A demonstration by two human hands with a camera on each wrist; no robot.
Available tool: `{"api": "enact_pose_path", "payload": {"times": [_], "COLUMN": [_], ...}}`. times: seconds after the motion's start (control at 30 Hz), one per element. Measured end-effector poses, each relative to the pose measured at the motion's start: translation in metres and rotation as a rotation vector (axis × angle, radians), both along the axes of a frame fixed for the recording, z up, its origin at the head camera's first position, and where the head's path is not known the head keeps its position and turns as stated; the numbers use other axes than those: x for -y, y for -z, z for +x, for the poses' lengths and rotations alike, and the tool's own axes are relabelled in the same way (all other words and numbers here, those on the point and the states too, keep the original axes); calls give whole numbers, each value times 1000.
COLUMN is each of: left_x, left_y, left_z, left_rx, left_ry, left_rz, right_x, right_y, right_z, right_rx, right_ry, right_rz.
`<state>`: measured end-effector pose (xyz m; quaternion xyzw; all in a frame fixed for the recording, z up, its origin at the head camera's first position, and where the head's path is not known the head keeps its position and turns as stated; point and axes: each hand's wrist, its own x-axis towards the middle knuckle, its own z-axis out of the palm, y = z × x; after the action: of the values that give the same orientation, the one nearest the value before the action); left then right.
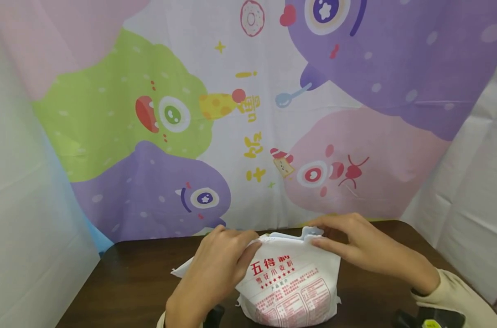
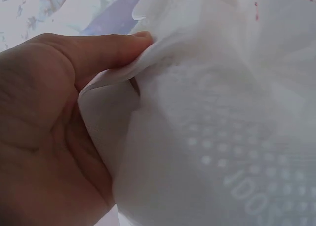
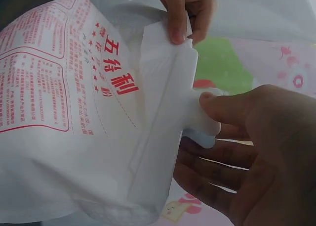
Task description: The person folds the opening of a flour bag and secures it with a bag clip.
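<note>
A white flour bag [image 1: 289, 291] with red printing stands on the dark table, its top folded over. My left hand [image 1: 220, 264] pinches the left end of the folded top; in the left wrist view the thumb [image 2: 113, 50] lies over the crumpled white edge. At the other end my right hand [image 1: 359, 241] holds the tab of a pale bag clip [image 1: 312, 231] between thumb and fingers. The right wrist view has the white clip [image 3: 190, 100] along the fold, with the right thumb [image 3: 222, 107] on its tab. Whether the clip is fastened, I cannot tell.
The brown table [image 1: 121, 282] ends at a cartoon-printed curtain [image 1: 265, 136] close behind the bag. White cloth walls [image 1: 23, 205] rise on both sides. A white flap [image 1: 183, 269] sticks out beyond the left hand. Dark wrist gear [image 1: 431, 319] sits by the right sleeve.
</note>
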<state>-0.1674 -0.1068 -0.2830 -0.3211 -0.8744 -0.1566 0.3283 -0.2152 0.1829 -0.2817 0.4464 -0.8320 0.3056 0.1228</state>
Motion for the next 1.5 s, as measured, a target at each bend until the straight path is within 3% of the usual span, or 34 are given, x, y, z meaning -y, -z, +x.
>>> {"api": "enact_pose_path", "payload": {"times": [0.37,0.63,1.27,1.37,1.5], "left_x": [0,-2,-2,-2,-2], "left_y": [2,0,4,4,3], "left_z": [-5,-3,-1,-2,-2], "left_rx": [-45,-40,-56,-62,-54], "left_ry": [43,39,44,43,38], "left_rz": [10,-5,-12,-11,-3], "right_x": [0,-3,12,12,8], "right_y": [-3,-2,-12,-9,-6], "right_z": [-1,0,4,4,1], "right_rx": [-32,-168,-256,-246,-126], "right_ry": [-51,-119,-112,-104,-93], "right_rz": [7,-18,138,127,77]}}
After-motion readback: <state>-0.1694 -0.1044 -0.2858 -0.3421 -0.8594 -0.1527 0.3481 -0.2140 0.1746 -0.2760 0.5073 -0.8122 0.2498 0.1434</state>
